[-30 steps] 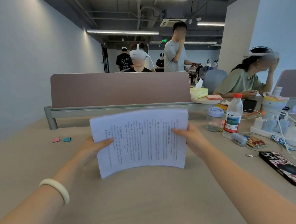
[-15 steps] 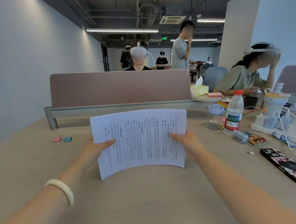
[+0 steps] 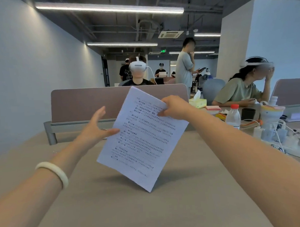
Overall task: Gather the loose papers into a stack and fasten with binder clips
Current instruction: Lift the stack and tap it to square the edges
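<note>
Since a second ago: paper stack (image 3: 143, 140) turned from a level two-hand hold to a steep tilt, one corner pointing down at the desk (image 3: 115, 208). Right hand (image 3: 176, 107) moved up, pinching the upper edge. Left hand (image 3: 95, 130) let go, fingers spread, thumb at the left edge.

A water bottle (image 3: 232, 117) stands beyond the divider's (image 3: 87, 105) right end, near a tissue box (image 3: 199, 103).

Printed white paper stack (image 3: 143, 140), tilted diagonally, lifted above desk.
</note>
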`<state>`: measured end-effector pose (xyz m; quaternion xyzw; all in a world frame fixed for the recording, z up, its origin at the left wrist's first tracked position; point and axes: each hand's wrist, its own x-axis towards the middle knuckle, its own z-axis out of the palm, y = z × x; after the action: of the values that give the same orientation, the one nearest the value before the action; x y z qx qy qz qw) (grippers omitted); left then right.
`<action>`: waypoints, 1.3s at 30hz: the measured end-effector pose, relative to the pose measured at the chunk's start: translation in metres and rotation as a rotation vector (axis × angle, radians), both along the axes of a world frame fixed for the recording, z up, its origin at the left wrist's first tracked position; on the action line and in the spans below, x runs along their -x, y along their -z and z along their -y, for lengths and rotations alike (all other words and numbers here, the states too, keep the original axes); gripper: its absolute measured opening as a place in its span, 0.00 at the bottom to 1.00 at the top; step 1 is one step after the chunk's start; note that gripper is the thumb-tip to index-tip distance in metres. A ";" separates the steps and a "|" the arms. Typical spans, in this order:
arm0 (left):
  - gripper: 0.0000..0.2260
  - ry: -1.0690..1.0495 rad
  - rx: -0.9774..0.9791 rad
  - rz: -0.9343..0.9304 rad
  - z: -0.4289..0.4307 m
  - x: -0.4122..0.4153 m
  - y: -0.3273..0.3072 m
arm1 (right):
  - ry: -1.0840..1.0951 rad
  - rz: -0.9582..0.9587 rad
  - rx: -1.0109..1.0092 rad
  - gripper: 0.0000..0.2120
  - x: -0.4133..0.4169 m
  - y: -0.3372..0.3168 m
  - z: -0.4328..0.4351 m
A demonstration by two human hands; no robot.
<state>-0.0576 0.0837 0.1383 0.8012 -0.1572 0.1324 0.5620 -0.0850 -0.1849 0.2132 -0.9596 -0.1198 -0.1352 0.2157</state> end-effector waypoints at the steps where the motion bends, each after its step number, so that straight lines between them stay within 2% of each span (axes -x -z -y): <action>1: 0.44 0.119 -0.045 -0.071 0.004 0.000 -0.004 | -0.016 0.006 0.089 0.04 0.001 -0.010 -0.008; 3: 0.41 0.266 -0.024 -0.172 0.009 0.001 -0.001 | -0.044 0.025 0.252 0.09 0.004 -0.023 -0.025; 7: 0.13 0.186 0.117 -0.160 0.024 0.003 0.023 | -0.077 0.059 0.368 0.06 0.000 -0.025 -0.035; 8: 0.10 0.164 0.165 -0.156 0.027 0.003 0.029 | -0.077 0.049 0.351 0.06 0.000 -0.023 -0.033; 10: 0.10 0.141 0.242 -0.167 0.028 0.004 0.038 | -0.072 0.004 0.286 0.09 0.000 -0.021 -0.020; 12: 0.11 0.116 0.299 -0.168 0.025 0.003 0.045 | -0.083 -0.054 0.122 0.09 0.004 -0.023 0.000; 14: 0.08 0.089 0.341 -0.159 0.022 0.003 0.049 | -0.129 -0.152 -0.225 0.06 0.007 -0.018 0.022; 16: 0.05 0.089 0.373 -0.151 0.023 0.004 0.050 | -0.185 -0.260 -0.580 0.07 0.004 0.002 0.035; 19: 0.06 0.087 0.417 -0.132 0.030 0.008 0.050 | -0.194 -0.337 -0.900 0.10 -0.011 0.054 0.030; 21: 0.10 0.054 0.411 -0.114 0.036 0.008 0.047 | -0.127 -0.276 -1.026 0.13 -0.015 0.077 0.018; 23: 0.11 0.030 0.391 -0.079 0.042 0.009 0.039 | -0.070 -0.133 -1.092 0.15 -0.018 0.081 0.009; 26: 0.04 0.000 0.402 0.011 0.048 0.012 0.026 | -0.014 0.031 -1.135 0.15 -0.017 0.066 -0.001; 28: 0.04 -0.035 0.406 0.058 0.052 0.015 0.028 | -0.007 0.093 -1.114 0.14 -0.014 0.064 -0.008; 34: 0.09 -0.100 0.358 0.015 0.063 0.020 0.074 | 0.024 0.060 -1.079 0.06 -0.004 0.128 -0.017; 37: 0.12 -0.154 0.399 -0.012 0.068 0.016 0.066 | 0.099 0.061 -1.071 0.13 -0.011 0.123 -0.018; 39: 0.12 -0.159 0.437 -0.002 0.067 0.013 0.053 | 0.102 0.076 -1.067 0.13 -0.013 0.107 -0.017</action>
<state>-0.0710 0.0166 0.0849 0.6704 -0.0605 0.2063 0.7101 -0.0723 -0.1677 0.1061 -0.7156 0.0045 -0.2224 0.6621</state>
